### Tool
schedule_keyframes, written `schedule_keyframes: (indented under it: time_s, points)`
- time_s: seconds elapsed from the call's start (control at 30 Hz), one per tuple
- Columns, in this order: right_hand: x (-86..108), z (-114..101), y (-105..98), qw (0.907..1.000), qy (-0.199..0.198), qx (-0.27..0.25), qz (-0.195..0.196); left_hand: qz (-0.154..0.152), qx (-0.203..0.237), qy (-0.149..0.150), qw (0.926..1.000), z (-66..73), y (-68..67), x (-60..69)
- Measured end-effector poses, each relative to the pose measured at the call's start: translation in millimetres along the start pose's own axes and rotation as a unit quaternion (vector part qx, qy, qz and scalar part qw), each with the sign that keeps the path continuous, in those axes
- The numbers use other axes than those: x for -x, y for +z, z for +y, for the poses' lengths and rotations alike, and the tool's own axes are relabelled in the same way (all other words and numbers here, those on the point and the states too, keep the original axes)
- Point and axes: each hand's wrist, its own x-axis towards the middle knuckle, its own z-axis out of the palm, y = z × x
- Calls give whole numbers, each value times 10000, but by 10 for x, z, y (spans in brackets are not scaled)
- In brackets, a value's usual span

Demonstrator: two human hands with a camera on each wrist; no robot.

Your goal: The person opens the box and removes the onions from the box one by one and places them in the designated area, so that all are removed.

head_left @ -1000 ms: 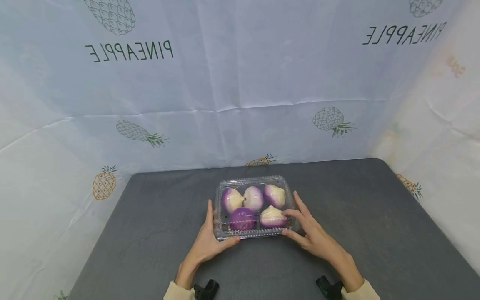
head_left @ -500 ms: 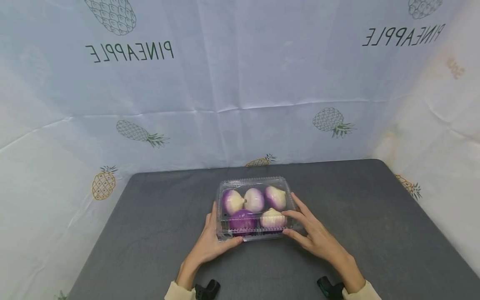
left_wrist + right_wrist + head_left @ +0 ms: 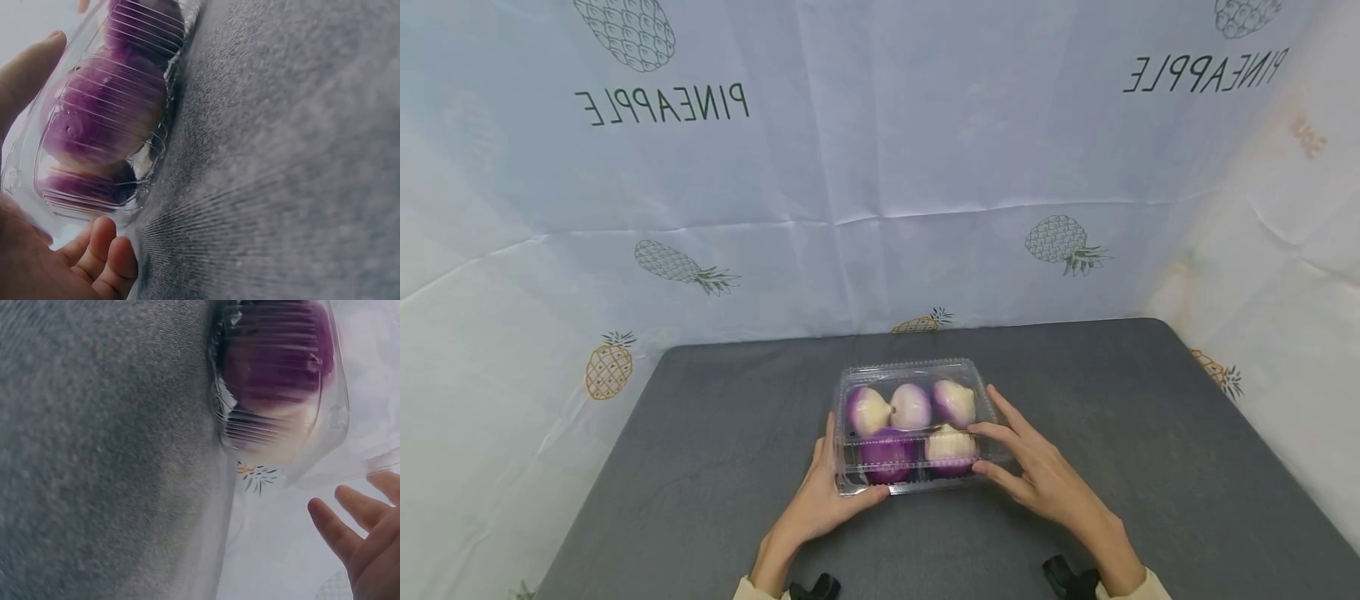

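Note:
A clear plastic clamshell box (image 3: 910, 371) filled with several purple-and-white onions (image 3: 889, 454) is near the middle of the table. My left hand (image 3: 820, 496) grips its left front corner, thumb along the front edge. In the left wrist view its lower fingers (image 3: 119, 256) curl beside the end of the box, close to the tabletop. My right hand (image 3: 1037, 467) holds the right side, thumb and index finger at the front corner. Some right fingers (image 3: 328, 522) reach out past the box's end in the right wrist view. Whether the base touches the table is unclear.
The dark grey tabletop (image 3: 715, 433) extends around the box on all sides. Behind it hangs a pale cloth (image 3: 925, 150) printed with pineapples and mirrored lettering. A dark strap device sits at each wrist.
Both hands and the box have shifted slightly toward me and to the right. The box has tipped, so more of its ribbed front wall shows now.

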Motion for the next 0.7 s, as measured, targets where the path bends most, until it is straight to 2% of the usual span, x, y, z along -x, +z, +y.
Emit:
schedule_keyframes:
  time_s: [0.23,0.47,0.7]
  points:
    - [-31,-30,-77,9998,-139,-90,66,64,-167,200,9996,13,30,69]
    - [-96,-40,-127,9963,-603,144,603,67,-73,209,9997,11,60,96]
    - [-195,-38,-191,9973,-449,36,578,86,-128,124,9998,10,60,115]
